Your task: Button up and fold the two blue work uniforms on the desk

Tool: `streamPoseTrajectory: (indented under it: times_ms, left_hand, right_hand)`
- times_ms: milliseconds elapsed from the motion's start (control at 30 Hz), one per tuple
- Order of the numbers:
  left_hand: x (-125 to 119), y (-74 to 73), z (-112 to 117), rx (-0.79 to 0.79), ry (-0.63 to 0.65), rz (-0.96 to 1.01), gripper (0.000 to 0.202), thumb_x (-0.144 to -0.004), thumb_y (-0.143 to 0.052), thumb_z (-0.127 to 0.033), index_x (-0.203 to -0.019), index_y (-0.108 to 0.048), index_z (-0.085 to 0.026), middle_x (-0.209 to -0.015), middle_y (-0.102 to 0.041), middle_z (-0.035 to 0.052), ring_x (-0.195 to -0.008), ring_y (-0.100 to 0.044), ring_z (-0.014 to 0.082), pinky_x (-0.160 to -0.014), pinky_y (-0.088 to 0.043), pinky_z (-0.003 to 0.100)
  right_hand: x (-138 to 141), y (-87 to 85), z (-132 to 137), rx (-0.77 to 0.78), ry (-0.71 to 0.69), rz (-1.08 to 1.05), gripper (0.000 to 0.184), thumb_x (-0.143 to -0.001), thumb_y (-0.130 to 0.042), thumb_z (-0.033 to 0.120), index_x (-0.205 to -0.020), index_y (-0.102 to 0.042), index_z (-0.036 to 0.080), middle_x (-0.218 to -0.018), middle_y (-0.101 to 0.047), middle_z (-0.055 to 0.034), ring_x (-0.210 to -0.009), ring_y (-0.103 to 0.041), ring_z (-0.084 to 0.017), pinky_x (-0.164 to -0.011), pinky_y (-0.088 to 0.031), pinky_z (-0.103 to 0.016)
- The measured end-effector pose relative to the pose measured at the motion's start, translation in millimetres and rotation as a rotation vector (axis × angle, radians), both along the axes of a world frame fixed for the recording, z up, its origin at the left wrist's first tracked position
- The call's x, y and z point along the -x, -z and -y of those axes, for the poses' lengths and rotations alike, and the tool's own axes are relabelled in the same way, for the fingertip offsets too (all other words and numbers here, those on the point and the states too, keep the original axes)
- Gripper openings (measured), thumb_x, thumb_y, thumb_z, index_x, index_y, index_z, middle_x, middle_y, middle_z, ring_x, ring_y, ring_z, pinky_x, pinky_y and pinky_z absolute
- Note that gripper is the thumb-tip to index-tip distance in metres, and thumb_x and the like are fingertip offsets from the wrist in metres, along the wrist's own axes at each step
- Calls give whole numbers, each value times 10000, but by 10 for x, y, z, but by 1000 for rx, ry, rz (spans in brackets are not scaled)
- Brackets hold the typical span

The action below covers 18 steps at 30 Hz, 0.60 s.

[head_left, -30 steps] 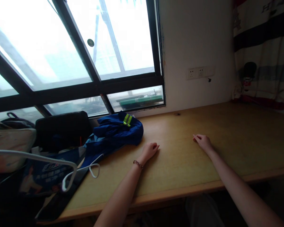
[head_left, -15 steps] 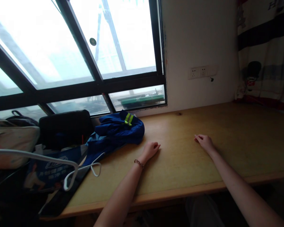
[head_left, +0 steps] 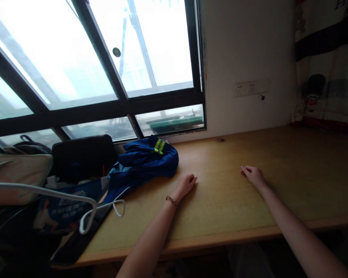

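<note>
My left hand (head_left: pixel 186 184) is on the wooden tabletop (head_left: pixel 217 208), its fingers curled closed with nothing visible in them. A beaded bracelet (head_left: pixel 171 200) circles that wrist. Nearest to this hand, on its left, lies a crumpled blue garment (head_left: pixel 147 158) with a yellow-green and grey reflective strip; the hand does not touch it. Farther right, my right hand (head_left: pixel 253 176) is at the tabletop too, thumb and fingers pressed together in a pinch. No object shows between its fingertips. The two hands are well apart.
Left of the garment are a dark bag (head_left: pixel 84 156), a blue printed bag (head_left: pixel 72 204) and a pale case (head_left: pixel 23 173). A white bent tube or cable (head_left: pixel 58 192) crosses in front. Behind the table are a window (head_left: pixel 159 96), a wall socket (head_left: pixel 251 88) and a curtain (head_left: pixel 330 77).
The view has shifted slightly, so everything appears a little farther right. Both hands keep their closed poses on the table.
</note>
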<state>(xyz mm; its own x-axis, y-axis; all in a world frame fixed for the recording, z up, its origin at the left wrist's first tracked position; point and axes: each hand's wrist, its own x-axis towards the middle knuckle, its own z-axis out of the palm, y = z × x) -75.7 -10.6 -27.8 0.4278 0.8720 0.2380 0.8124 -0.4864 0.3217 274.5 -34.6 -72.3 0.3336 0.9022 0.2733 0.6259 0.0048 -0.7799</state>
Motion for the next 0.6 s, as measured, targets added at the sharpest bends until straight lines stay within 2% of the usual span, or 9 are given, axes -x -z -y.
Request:
streamPoseTrajectory:
  times_ms: [67,133,200,267,333,467,600]
  left_hand:
    - [37,-83,8,-94,-112,-26,288,-835,-378,-319,-749,-594,-148,-694,-566,57,-633,-482,141,-586,-327,239]
    - [121,-192,2,-258,-288,-39,229,-811,-421,-254,-945,-581,-161,-949,-561,111,-874,-493,207,-736,-355,301]
    - [250,-286,-25,-395,-484,-64,391,-769,-488,-234,-1158,-475,-193,-1205,-426,144,-1104,-363,282,-870,-296,410]
    - [401,-325,-75,-430,-625,-101,560,-731,-545,-252,-1261,-363,-233,-1321,-296,137,-1196,-226,330,-907,-230,501]
    - [540,-305,-140,-383,-695,-132,565,-729,-540,-249,-1263,-354,-249,-1316,-308,125,-1196,-200,335,-891,-227,531]
    - [704,-197,-259,-263,-771,-138,372,-750,-417,-134,-1111,-498,-175,-1084,-496,135,-1057,-345,298,-815,-312,475]
    - [748,-203,-316,-269,-713,53,354,-696,-404,-94,-1016,-550,-133,-957,-540,125,-936,-442,261,-766,-369,372]
  right_hand:
    - [-2,2,-3,-4,-4,8,402,-724,-432,489,-638,-648,161,-662,-654,-65,-640,-585,-182,-634,-400,-270]
    - [-1,0,-5,-4,-3,11,401,-723,-433,488,-639,-649,161,-664,-655,-66,-640,-585,-184,-634,-400,-272]
    - [2,-2,-6,-3,0,10,399,-722,-434,488,-638,-648,162,-667,-657,-66,-643,-587,-187,-633,-401,-273]
    - [5,-5,-5,-4,1,7,398,-721,-433,490,-639,-648,164,-671,-658,-66,-647,-588,-189,-634,-402,-274]
    - [9,-10,-1,-2,2,10,395,-721,-433,490,-640,-647,168,-671,-658,-64,-647,-589,-189,-632,-400,-273]
    - [14,-27,8,8,0,18,395,-721,-431,490,-635,-647,170,-672,-659,-65,-647,-588,-190,-620,-396,-271]
    - [19,-39,17,7,8,24,405,-722,-426,493,-638,-650,167,-663,-657,-65,-640,-584,-190,-618,-396,-270]
